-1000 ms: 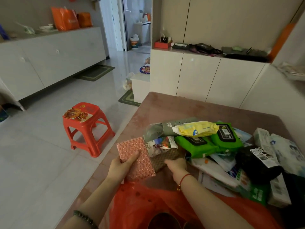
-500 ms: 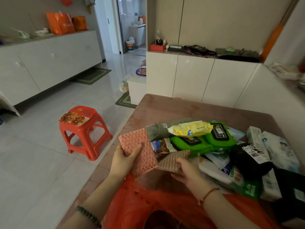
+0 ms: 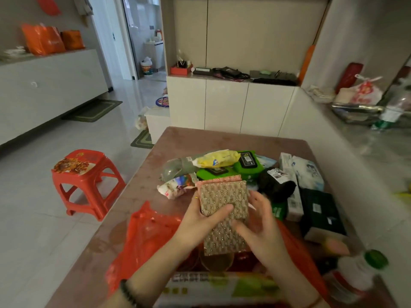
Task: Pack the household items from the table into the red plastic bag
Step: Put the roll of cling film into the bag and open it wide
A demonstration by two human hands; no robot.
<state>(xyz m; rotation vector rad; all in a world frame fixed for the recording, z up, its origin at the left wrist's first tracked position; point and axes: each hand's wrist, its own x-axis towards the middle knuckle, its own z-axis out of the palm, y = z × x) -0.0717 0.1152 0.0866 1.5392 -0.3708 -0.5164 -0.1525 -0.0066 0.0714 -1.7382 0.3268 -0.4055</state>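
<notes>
Gripping the scouring pads over the red plastic bag, left hand and right hand hide their edges.

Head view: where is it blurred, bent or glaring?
Head view: scouring pads at centre fairly sharp; green-capped bottle at lower right smeared; cabinet seams splay from the wide lens; glossy floor near the doorway shows pale glare.

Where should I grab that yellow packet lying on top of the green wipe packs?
Take the yellow packet across its narrow middle, coming down from above. It lies flat on top of the green wipe packs with nothing over it, so both long sides look open to a thumb-and-finger pinch.
</notes>
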